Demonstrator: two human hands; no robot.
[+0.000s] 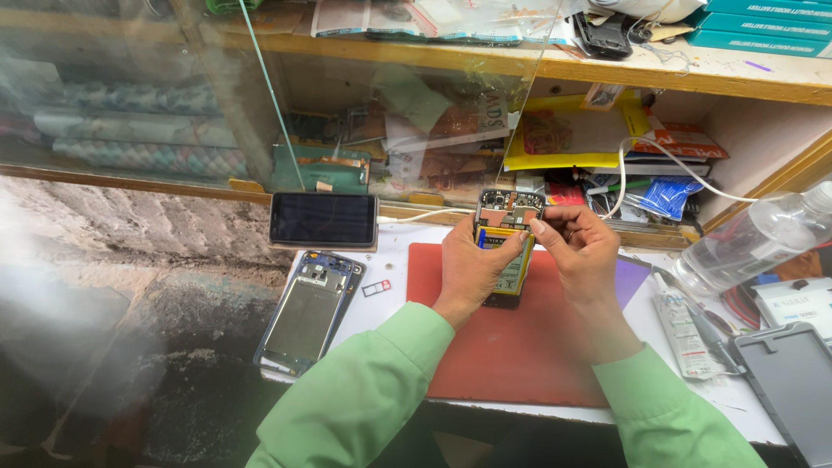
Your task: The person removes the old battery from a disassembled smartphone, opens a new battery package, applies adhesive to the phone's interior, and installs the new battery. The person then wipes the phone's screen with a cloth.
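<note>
Both hands lift the opened phone (pixel 507 247) above the red mat (pixel 511 347), tilted toward the eyes. Left hand (pixel 472 269) fingers wrap its body; right hand (pixel 579 251) fingers pinch its one-o'clock corner, steadying it. A spare frame (pixel 308 314) lies at nine o'clock on the counter (pixel 390 260).

Opened phone (pixel 508 227), yellow battery exposed, held upright above the red mat (pixel 511 347)

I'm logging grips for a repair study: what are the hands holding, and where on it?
Both hold an opened black smartphone with a yellow battery: the left hand grips its left edge, the right hand its right edge, fingertips near the top.
</note>
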